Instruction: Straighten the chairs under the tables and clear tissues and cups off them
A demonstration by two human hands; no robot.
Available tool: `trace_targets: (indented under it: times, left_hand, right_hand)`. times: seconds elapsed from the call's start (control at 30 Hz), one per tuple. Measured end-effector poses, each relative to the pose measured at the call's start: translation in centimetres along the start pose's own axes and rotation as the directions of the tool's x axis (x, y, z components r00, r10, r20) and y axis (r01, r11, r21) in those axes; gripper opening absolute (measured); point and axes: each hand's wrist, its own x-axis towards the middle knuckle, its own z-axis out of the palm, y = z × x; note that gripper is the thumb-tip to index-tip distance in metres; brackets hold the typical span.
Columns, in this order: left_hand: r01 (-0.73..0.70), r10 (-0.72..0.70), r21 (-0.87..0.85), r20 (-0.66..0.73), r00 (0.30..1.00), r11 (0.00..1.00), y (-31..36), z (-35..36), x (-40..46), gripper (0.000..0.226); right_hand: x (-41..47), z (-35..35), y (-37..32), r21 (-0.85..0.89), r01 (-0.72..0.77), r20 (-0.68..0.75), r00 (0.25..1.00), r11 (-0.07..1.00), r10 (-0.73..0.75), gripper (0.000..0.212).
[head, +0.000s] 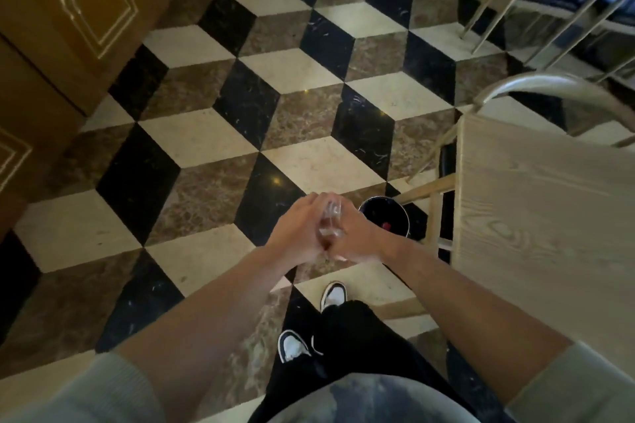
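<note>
You are pinching clear plastic cup [330,221] between left hand [298,233] and right hand [357,237], both hands closing on it, cup squashed and blurred, long axis running away from you. Round dark bin [385,218] is standing on floor just beyond and right of right hand, under edge of pale wood-grain desk [549,216]; right hand nearer. Cup thin, glossy, crumpling easily. Curved metal chair [556,86] is sitting behind desk. Floor hard polished marble cubes
</note>
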Motion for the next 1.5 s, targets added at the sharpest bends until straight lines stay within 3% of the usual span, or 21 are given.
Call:
trace_targets:
  times: [0.07,0.17,0.33,0.5,0.57,0.6,0.67,0.73,0.83,0.9,1.0,1.07,1.13,1.3,1.5]
  left_hand:
    - [-0.076,0.076,0.044,0.009,0.997,0.996,0.8,0.3,2.8,0.07]
    - [-0.138,0.135,0.096,0.04,0.99,0.986,1.8,0.7,6.6,0.073]
    - [-0.206,0.195,0.143,0.088,0.977,0.968,2.5,0.0,14.7,0.074]
    - [-0.247,0.192,0.177,0.282,0.94,0.953,4.2,-1.3,21.8,0.063]
    - [-0.262,0.2,0.148,0.34,0.919,0.954,5.2,-1.4,24.3,0.057]
    - [-0.26,0.203,0.122,0.352,0.914,0.958,5.6,-1.4,25.3,0.056]
    - [-0.266,0.221,0.082,0.357,0.907,0.96,6.5,-0.8,27.2,0.056]
    - [-0.282,0.251,0.039,0.353,0.901,0.959,7.0,-0.2,28.4,0.055]
    - [-0.247,0.237,-0.032,0.431,0.871,0.968,7.2,0.4,29.5,0.056]
    - [-0.278,0.255,-0.037,0.529,0.809,0.96,7.1,0.9,30.7,0.059]
    - [-0.307,0.224,-0.005,0.696,0.682,0.952,6.7,1.3,32.7,0.082]
    - [-0.357,0.146,0.104,0.782,0.606,0.928,5.8,1.4,34.7,0.108]
    - [-0.407,0.096,0.198,0.796,0.597,0.892,4.9,1.3,36.7,0.118]
    - [-0.459,0.166,0.141,0.807,0.566,0.877,3.2,-0.3,43.3,0.1]
    - [-0.547,0.212,0.164,0.801,0.559,0.821,3.6,-2.3,48.7,0.083]
  right_hand:
    - [0.9,-1.3,1.1,-0.048,-0.04,-0.057,0.998,0.998,0.037,0.081]
    - [1.8,-3.4,2.6,0.117,-0.1,-0.107,0.988,0.988,0.113,0.084]
    - [5.0,-9.2,3.9,0.211,-0.06,-0.17,0.981,0.976,0.097,0.082]
    - [7.4,-13.5,5.9,0.184,-0.109,-0.156,0.978,0.977,0.139,0.075]
    - [7.8,-14.7,6.8,0.164,-0.016,-0.269,0.961,0.986,0.06,0.056]
    - [7.9,-15.0,7.3,0.166,0.047,-0.403,0.915,0.985,0.025,0.049]
    - [7.2,-15.5,8.4,0.346,0.112,-0.628,0.766,0.931,0.141,0.045]
    - [6.7,-15.8,9.4,0.498,0.223,-0.701,0.672,0.838,0.237,0.044]
    - [6.9,-16.5,10.5,0.649,0.214,-0.642,0.669,0.73,0.374,0.065]
    - [7.8,-16.7,10.8,0.639,0.107,-0.615,0.666,0.762,0.422,0.092]
    - [9.4,-16.5,11.0,0.585,-0.04,-0.627,0.611,0.81,0.483,0.09]
    - [10.3,-16.5,11.1,0.591,-0.135,-0.626,0.546,0.795,0.557,0.084]
    - [10.4,-16.2,11.5,0.576,-0.281,-0.62,0.462,0.768,0.634,0.081]
    - [11.1,-15.2,11.3,0.692,-0.413,-0.598,0.131,0.592,0.79,0.077]
    - [12.3,-14.5,9.5,0.723,-0.467,-0.562,0.032,0.509,0.827,0.1]
